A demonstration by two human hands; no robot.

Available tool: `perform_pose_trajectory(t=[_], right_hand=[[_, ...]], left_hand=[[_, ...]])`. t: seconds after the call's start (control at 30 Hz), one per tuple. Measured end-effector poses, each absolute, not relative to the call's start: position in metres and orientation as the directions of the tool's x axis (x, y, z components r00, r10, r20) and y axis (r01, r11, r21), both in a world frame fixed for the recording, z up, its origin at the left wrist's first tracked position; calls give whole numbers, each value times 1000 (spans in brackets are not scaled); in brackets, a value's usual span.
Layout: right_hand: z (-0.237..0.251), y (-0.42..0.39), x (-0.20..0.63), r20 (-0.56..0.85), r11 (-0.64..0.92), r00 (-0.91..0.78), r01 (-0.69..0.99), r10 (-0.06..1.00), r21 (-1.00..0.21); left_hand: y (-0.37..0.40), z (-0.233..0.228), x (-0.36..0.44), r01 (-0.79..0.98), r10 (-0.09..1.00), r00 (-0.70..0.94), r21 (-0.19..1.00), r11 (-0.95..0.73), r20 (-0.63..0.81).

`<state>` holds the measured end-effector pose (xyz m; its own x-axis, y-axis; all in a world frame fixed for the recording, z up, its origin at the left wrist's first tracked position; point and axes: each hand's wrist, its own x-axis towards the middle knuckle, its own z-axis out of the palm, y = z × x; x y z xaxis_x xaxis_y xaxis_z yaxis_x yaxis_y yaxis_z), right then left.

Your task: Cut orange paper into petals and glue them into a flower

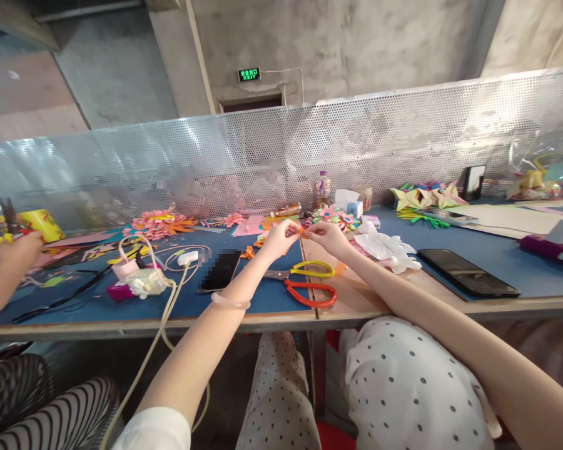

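Note:
My left hand (279, 239) and my right hand (326, 237) meet above the blue table (244, 300), both pinching a small orange paper piece (304, 232) between their fingertips. A pale bracelet (229, 302) sits on my left forearm. Just below my hands lie two pairs of scissors, one with yellow handles (309, 269) and one with red handles (312, 294), touched by neither hand.
A black phone (466, 280) and crumpled white paper (385, 247) lie to the right. Another phone (221, 270), a white charger with cable (187, 257) and paper flowers (162, 224) lie to the left. A neighbour's hand (14, 250) holds scissors at far left. A perforated metal screen (403, 144) closes the back.

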<state>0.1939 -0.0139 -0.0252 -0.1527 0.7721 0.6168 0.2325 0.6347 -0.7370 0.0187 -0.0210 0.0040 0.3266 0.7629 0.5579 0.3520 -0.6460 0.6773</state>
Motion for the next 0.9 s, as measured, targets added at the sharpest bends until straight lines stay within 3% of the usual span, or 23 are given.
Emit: perform_pose_trajectory(t=[0.5,0.9], right_hand=[[-20,-19,196,647,668,-173,268,742,-694],[-24,-15,197,567,589,-159,219,808,-778]], left_hand=[[-24,6,19,390,747,348,637,-665,566],[-10,-2,15,232,801,294,774,-590,522]])
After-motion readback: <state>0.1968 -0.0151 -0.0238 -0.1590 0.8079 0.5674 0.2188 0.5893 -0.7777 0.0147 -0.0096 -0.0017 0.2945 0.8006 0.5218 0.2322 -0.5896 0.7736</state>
